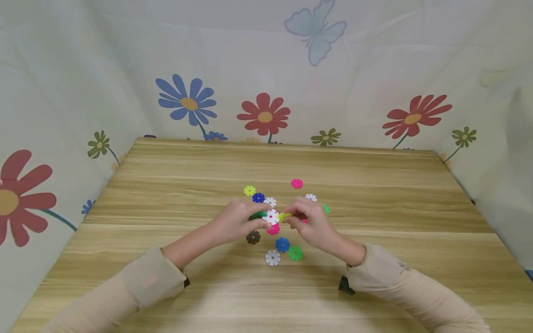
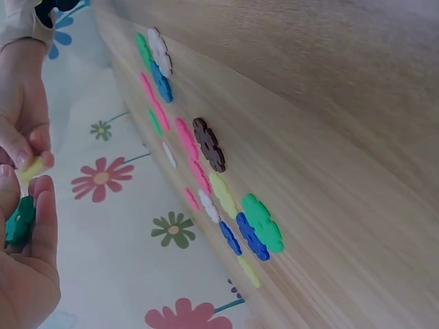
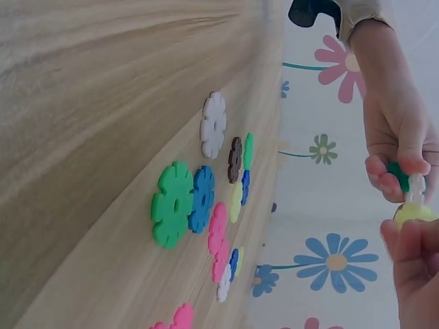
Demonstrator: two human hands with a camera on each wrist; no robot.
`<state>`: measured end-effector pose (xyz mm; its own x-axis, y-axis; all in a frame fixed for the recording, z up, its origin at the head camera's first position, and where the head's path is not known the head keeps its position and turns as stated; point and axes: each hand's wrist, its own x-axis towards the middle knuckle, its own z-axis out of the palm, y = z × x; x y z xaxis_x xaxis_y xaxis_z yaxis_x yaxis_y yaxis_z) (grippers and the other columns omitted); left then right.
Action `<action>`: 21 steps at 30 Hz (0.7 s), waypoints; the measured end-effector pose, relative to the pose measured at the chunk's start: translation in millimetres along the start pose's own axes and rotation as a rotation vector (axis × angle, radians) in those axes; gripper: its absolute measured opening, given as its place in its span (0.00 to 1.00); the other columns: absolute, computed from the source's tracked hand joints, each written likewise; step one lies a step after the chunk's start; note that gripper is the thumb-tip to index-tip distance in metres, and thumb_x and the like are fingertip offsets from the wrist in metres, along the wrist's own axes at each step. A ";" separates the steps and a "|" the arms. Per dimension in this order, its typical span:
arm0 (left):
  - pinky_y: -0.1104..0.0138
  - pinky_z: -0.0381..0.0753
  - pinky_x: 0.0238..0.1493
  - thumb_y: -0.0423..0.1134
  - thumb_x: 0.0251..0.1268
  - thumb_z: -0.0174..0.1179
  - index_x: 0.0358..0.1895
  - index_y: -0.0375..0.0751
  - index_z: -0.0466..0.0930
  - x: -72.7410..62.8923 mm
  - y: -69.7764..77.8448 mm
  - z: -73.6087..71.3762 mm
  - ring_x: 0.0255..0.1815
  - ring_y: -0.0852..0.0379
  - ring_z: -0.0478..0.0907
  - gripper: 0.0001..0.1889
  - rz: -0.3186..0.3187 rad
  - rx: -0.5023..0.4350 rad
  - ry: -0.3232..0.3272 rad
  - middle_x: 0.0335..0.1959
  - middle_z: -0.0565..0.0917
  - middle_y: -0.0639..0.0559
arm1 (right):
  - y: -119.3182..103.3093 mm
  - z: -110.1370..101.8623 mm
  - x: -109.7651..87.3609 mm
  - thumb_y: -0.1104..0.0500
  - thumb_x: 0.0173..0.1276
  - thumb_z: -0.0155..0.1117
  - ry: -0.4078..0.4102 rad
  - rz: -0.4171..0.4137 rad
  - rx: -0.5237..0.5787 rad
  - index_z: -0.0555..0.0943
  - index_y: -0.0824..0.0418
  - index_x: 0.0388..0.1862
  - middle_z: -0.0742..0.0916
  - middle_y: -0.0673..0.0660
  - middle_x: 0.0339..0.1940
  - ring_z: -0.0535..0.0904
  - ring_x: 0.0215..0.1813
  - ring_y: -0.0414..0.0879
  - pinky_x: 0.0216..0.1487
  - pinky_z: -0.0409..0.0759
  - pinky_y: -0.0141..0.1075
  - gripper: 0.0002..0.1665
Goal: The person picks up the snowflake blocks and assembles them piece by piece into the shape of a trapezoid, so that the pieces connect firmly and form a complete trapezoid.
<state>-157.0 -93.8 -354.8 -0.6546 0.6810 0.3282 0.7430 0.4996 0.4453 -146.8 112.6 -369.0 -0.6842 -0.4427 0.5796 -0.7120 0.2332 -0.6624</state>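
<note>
Above the table, my left hand (image 1: 237, 223) pinches a green notched plastic disc (image 1: 258, 215) joined to a white snowflake disc (image 1: 271, 217). From the other side my right hand (image 1: 313, 224) pinches a yellow disc (image 1: 283, 216) between thumb and fingertips, its edge against the white one. In the right wrist view, the white disc (image 3: 416, 188) stands between the green disc (image 3: 396, 175) and the yellow disc (image 3: 413, 214). The left wrist view has the green disc (image 2: 22, 221) between left thumb and fingers, partly hidden.
Loose discs lie flat on the wooden table (image 1: 175, 185) below and around the hands: brown (image 1: 253, 237), blue (image 1: 282, 245), bright green (image 1: 295, 253), white (image 1: 272, 258), dark blue (image 1: 258, 198), yellow (image 1: 249, 190) and pink (image 1: 297, 183). A flower-printed curtain (image 1: 358, 83) hangs behind.
</note>
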 end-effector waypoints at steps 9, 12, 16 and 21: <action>0.80 0.68 0.21 0.44 0.51 0.62 0.45 0.37 0.79 5.6 1.1 0.5 0.18 0.68 0.65 0.19 -0.030 0.009 0.009 0.31 0.84 0.50 | 4.3 -2.2 4.6 0.77 0.48 0.62 -0.008 -0.003 -0.031 0.80 0.69 0.27 0.81 0.59 0.23 0.76 0.22 0.42 0.22 0.76 0.26 0.08; 0.80 0.70 0.23 0.46 0.51 0.63 0.47 0.39 0.78 8.8 0.7 3.1 0.22 0.67 0.70 0.21 -0.052 0.012 0.007 0.35 0.84 0.50 | 6.4 -4.1 7.0 0.76 0.48 0.63 -0.019 0.013 -0.055 0.80 0.68 0.27 0.81 0.58 0.23 0.75 0.24 0.40 0.25 0.77 0.25 0.07; 0.80 0.73 0.29 0.48 0.51 0.63 0.49 0.41 0.77 12.1 0.0 6.8 0.32 0.64 0.76 0.23 -0.063 -0.002 0.005 0.41 0.83 0.50 | 8.5 -6.1 9.5 0.74 0.50 0.63 -0.051 0.033 -0.048 0.81 0.68 0.29 0.81 0.58 0.25 0.77 0.27 0.41 0.29 0.79 0.28 0.07; 0.78 0.74 0.26 0.47 0.50 0.63 0.48 0.41 0.78 11.4 -7.7 10.2 0.30 0.63 0.77 0.22 -0.088 -0.006 0.023 0.41 0.83 0.49 | 21.1 -21.7 11.8 0.72 0.53 0.61 -0.175 0.226 -0.015 0.79 0.70 0.37 0.83 0.62 0.31 0.80 0.33 0.46 0.33 0.80 0.31 0.10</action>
<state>-168.8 -84.4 -363.0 -0.7208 0.6217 0.3066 0.6813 0.5540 0.4784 -173.3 131.2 -365.9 -0.7888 -0.5208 0.3265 -0.5478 0.3548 -0.7576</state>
